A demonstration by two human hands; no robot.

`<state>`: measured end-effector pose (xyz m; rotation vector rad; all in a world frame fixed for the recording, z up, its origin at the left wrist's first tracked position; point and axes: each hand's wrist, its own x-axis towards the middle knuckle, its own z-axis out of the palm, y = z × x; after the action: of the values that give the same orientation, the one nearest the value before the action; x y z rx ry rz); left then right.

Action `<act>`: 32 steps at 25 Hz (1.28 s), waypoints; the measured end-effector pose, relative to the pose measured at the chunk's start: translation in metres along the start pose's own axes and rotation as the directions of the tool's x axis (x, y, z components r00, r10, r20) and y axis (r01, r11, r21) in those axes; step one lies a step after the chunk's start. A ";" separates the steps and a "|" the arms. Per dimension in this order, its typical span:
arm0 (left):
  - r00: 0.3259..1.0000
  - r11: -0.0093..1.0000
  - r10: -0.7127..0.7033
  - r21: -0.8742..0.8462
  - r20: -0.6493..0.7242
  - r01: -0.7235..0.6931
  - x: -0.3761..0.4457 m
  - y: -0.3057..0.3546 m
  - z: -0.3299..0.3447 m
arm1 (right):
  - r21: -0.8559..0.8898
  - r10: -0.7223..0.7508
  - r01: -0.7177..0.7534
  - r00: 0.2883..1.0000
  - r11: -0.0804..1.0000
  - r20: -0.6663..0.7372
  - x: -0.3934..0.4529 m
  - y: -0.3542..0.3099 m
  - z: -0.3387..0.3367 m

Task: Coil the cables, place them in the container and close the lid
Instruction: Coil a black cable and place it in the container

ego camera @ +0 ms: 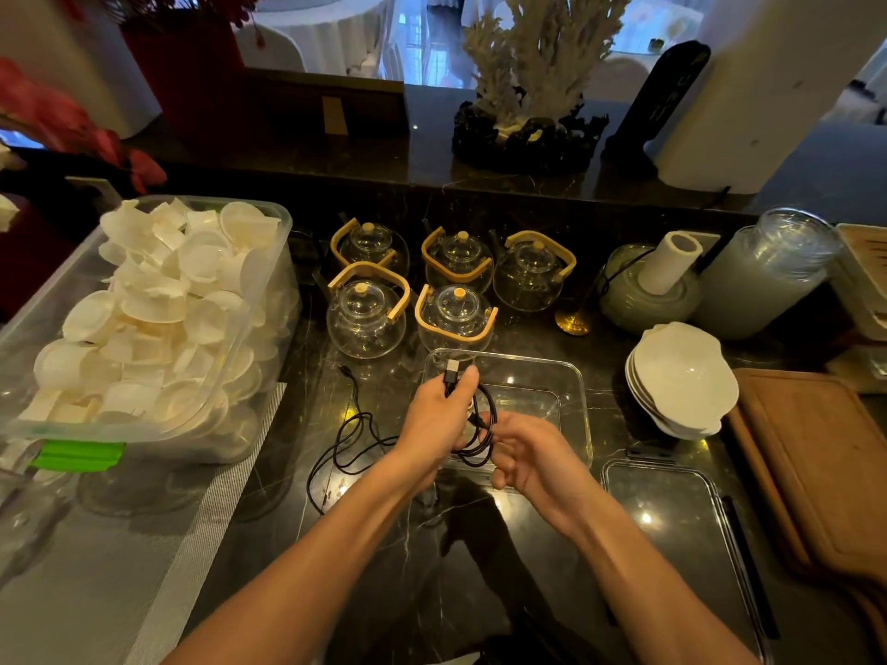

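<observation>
My left hand point(439, 417) grips a coiled black cable point(482, 427), its USB plug sticking up past the thumb. My right hand point(528, 455) pinches the loops of the same coil from the right. Both hands hover over the near left corner of a clear rectangular container point(552, 376) on the dark marble counter. A second black cable point(353, 431) lies loose and uncoiled on the counter to the left of my left hand. The clear lid point(672, 520) lies flat to the right of my right forearm.
Several glass teapots point(413, 285) with wooden handles stand behind the container. A large plastic bin point(144, 319) of white cups fills the left. Stacked white bowls point(681, 376), a wooden board point(816, 463) and glass jars point(763, 276) sit at the right.
</observation>
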<state>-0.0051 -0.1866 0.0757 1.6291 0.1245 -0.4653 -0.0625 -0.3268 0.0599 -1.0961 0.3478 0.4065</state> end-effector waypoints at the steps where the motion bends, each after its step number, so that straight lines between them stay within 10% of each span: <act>1: 1.000 1.000 -0.023 -0.010 -0.005 0.023 0.000 -0.001 0.001 | -0.090 -0.026 0.025 1.000 0.996 -0.010 -0.001 0.001 0.004; 12: 0.949 0.938 -0.283 -0.167 0.142 0.305 0.004 -0.003 0.000 | -0.569 -0.327 0.155 0.921 0.807 -0.212 0.008 0.017 0.023; 20: 0.920 0.810 -0.339 -0.438 0.195 0.391 0.010 -0.015 0.005 | -0.907 -0.739 0.357 0.669 0.224 0.081 0.010 0.023 0.011; 26: 0.928 0.792 -0.318 -0.484 0.195 0.373 0.010 -0.026 0.001 | -0.546 -0.620 0.412 0.735 0.730 -0.275 0.003 0.006 0.021; 32: 0.940 0.707 -0.266 -0.620 0.215 0.342 0.008 -0.013 0.003 | -0.341 -0.604 0.499 0.680 0.796 -0.415 -0.006 -0.008 0.023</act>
<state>-0.0033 -0.1897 0.0608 0.8819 0.4338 -0.6777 -0.0620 -0.3105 0.0785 -1.4433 0.4164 -0.4264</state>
